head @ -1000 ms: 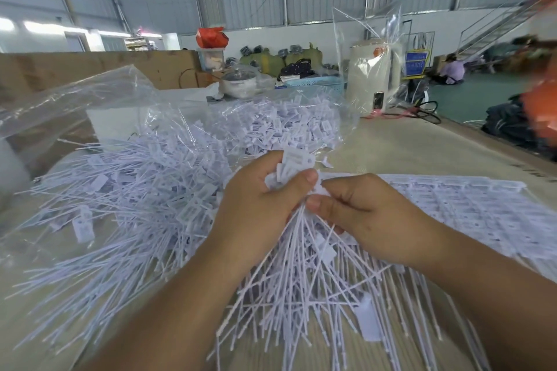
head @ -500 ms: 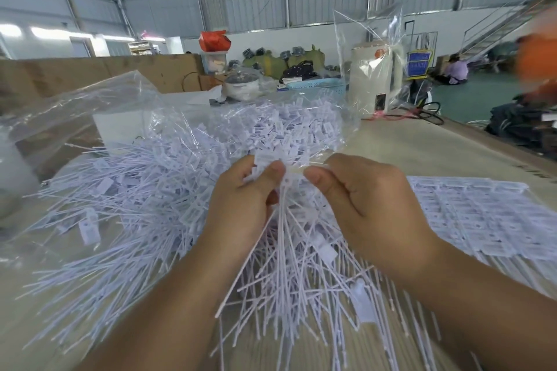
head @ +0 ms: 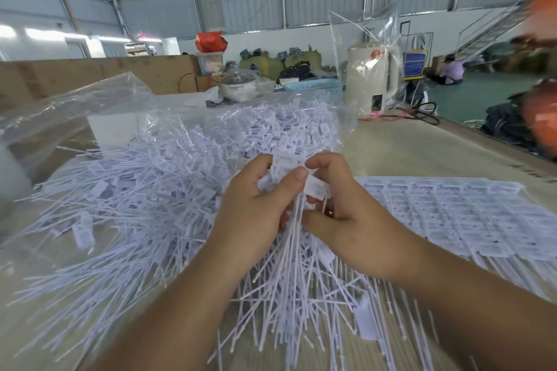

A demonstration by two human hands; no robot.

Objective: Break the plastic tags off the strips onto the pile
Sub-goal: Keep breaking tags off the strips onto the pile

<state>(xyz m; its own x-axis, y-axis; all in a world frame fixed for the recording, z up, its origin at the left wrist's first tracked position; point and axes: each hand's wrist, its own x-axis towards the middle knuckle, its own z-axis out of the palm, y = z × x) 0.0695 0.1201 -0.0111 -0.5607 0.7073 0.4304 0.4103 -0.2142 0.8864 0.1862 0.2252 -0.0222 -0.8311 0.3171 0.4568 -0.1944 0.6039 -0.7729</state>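
A big pile of loose white plastic tags (head: 144, 199) with long thin tails covers the table in front of me. My left hand (head: 256, 214) grips a bunch of white tags, thumb pressed on their heads (head: 283, 169). My right hand (head: 340, 211) touches the left and pinches a tag head (head: 316, 188) at the bunch's right side; the tails hang down between my hands. Flat strips of joined tags (head: 452, 214) lie on the table to the right.
A clear plastic bag (head: 90, 105) lies open behind the pile. A cream kettle in plastic wrap (head: 369, 81), a small pot (head: 238, 89) and a blue basket (head: 313, 86) stand at the table's far side. A person (head: 450, 71) sits on the floor far right.
My hands have drawn closer together and now touch. The right hand has shifted its pinch onto a tag head at the bunch's right side.
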